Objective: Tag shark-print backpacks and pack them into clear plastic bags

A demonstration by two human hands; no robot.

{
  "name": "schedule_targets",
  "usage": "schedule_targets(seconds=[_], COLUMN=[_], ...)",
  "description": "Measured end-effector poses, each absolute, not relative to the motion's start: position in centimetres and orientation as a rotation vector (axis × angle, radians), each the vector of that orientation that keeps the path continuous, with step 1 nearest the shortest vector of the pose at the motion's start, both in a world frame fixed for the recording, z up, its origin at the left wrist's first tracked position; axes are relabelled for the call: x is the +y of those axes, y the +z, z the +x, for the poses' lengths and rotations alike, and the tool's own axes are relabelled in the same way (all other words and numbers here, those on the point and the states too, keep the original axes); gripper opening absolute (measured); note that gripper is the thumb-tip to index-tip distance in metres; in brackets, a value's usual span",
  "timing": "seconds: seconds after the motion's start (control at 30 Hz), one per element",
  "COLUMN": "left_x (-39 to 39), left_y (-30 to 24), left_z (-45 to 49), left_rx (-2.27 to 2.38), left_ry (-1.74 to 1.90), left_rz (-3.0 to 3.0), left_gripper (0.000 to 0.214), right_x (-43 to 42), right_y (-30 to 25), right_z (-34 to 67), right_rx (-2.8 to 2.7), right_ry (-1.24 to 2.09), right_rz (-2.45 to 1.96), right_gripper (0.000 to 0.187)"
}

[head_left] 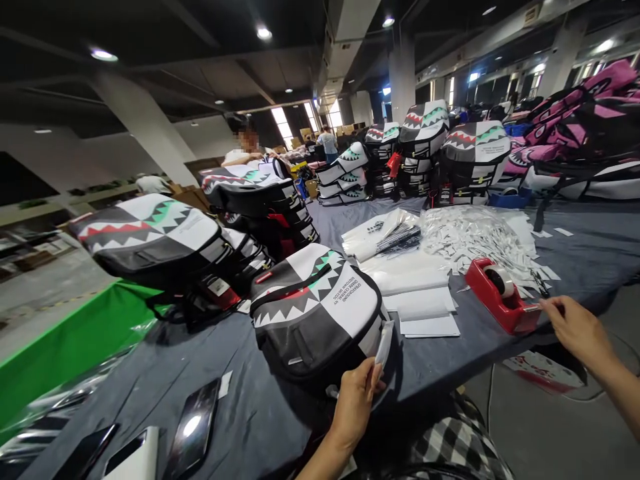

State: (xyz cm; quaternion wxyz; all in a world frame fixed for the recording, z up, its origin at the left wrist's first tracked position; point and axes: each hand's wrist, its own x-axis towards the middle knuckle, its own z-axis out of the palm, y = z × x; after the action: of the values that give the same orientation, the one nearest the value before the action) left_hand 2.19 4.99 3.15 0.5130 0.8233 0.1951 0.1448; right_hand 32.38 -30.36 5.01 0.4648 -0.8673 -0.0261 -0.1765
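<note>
A black, grey and white backpack [310, 300] with a shark-teeth print lies on the table in front of me. At its right side, my left hand [357, 397] is closed on a white strip [384, 343], which looks like folded paper or film. My right hand [575, 327] reaches to the cutting end of a red tape dispenser [517, 317]. Its thumb and forefinger pinch at the end of the tape there. The tape roll [500, 280] sits inside the dispenser.
White paper sheets [425, 303] and a heap of small labels in clear plastic [475, 233] lie beyond the backpack. Stacked backpacks [150, 233] stand left and at the back. Phones [193, 427] lie front left. A person [247, 143] is across the table.
</note>
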Motion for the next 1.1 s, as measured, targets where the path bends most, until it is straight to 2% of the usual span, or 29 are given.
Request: schedule_targets(seconds=[0.1,0.23,0.37,0.43,0.6,0.73,1.1], left_x=[5.0,4.8,4.5,4.5,4.3,4.0,4.4], left_y=[3.8,5.2,6.5,6.7,6.0,5.5,4.6], left_z=[2.3,2.5,2.4,2.3,2.4,2.8,2.9], left_rx=[0.455,0.493,0.513,0.516,0.588,0.648,0.519], left_ry=[0.326,0.267,0.219,0.211,0.243,0.292,0.302], left_rz=[1.946,1.954,2.040,2.044,2.018,2.032,1.909], left_gripper=[0.046,0.042,0.036,0.040,0.055,0.044,0.038], right_x=[-29.6,-22.2,-12.8,-9.9,-6.8,-6.2,-5.6], right_y=[3.9,1.2,-0.3,-0.7,-2.0,-2.4,-2.0], right_z=[29.5,23.7,15.8,13.2,12.2,12.7,13.8], right_rx=[0.008,-0.090,-0.322,-0.436,-0.497,-0.543,-0.578], right_ry=[-0.205,0.106,0.589,0.751,0.749,0.762,0.951], right_rz=[-1.944,-1.673,-1.398,-1.290,-1.274,-1.300,-1.325], right_gripper=[0.047,0.064,0.057,0.058,0.065,0.067,0.070])
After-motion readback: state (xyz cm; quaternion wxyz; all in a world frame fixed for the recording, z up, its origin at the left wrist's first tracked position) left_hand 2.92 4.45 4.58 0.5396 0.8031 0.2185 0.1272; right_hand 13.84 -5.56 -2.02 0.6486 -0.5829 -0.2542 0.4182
